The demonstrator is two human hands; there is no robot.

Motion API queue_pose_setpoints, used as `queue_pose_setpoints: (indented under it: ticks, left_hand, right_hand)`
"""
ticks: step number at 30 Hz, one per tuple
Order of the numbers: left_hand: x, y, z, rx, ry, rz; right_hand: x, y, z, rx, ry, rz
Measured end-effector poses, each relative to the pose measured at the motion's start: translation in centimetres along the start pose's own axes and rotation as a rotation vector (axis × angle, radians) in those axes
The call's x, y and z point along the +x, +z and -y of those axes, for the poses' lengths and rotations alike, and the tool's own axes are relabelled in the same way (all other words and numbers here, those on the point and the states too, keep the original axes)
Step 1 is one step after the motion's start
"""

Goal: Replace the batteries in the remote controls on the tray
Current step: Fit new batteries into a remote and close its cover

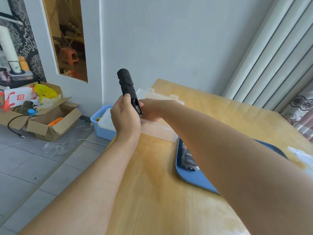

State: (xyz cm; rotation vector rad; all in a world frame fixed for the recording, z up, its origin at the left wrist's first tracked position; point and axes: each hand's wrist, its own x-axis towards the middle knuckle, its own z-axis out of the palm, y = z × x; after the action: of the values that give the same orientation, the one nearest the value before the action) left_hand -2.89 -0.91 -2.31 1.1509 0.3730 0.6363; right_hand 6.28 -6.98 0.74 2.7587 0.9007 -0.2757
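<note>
Here the left hand (126, 116) grips a black remote (127, 89) upright above the table (152, 184), fingers curled round it; the right hand (150, 108) touches its lower end, fingers hidden.

wooden table (152, 192) | blue tray (194, 180) (near edge) | clear plastic box (159, 131)

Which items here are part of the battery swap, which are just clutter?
Job:
black remote, gripped by left hand, right hand at its open battery bay
blue tray
wrapped remote on tray
clear plastic box

Clutter:
cardboard box
blue bin
pink stool
</note>
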Motion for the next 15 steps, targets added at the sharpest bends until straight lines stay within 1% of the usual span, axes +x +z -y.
queue_pose_setpoints:
  ticks: [2,4,6,8,9,10,11,14,15]
  left_hand:
    - [0.0,-0.1,0.1,0.005,0.014,0.001]
    - [0.0,-0.2,0.1,0.019,0.03,-0.007]
    - [0.0,-0.2,0.1,-0.015,0.027,-0.016]
    - [0.0,-0.4,0.1,-0.035,0.05,-0.015]
    - [-0.1,-0.3,0.2,-0.021,0.068,0.003]
    - [-0.2,-0.4,0.3,0.001,0.094,0.024]
    - [-0.6,-0.2,0.3,0.03,0.116,0.061]
    - [-1.8,0.1,0.3,0.099,0.135,0.22]
    - [-2.7,0.6,0.3,0.102,0.121,0.293]
  right_hand:
    - [-0.6,-0.3,0.0,-0.011,-0.02,0.054]
    - [-1.4,-0.8,-0.4,0.028,0.006,0.016]
    - [-2.5,-1.7,-1.3,0.139,0.011,-0.128]
    - [-4.2,-2.7,-2.9,0.271,0.016,-0.339]
    - [-5.5,-2.8,-3.9,0.384,0.028,-0.444]
    - [-7.0,-2.6,-4.7,0.552,0.029,-0.516]
    - [-9.0,-2.0,-5.5,0.766,0.023,-0.538]
    - [-14.7,1.6,-7.1,1.495,-0.08,-0.439]
    - [-16.9,2.9,-8.0,1.69,-0.09,-0.411]
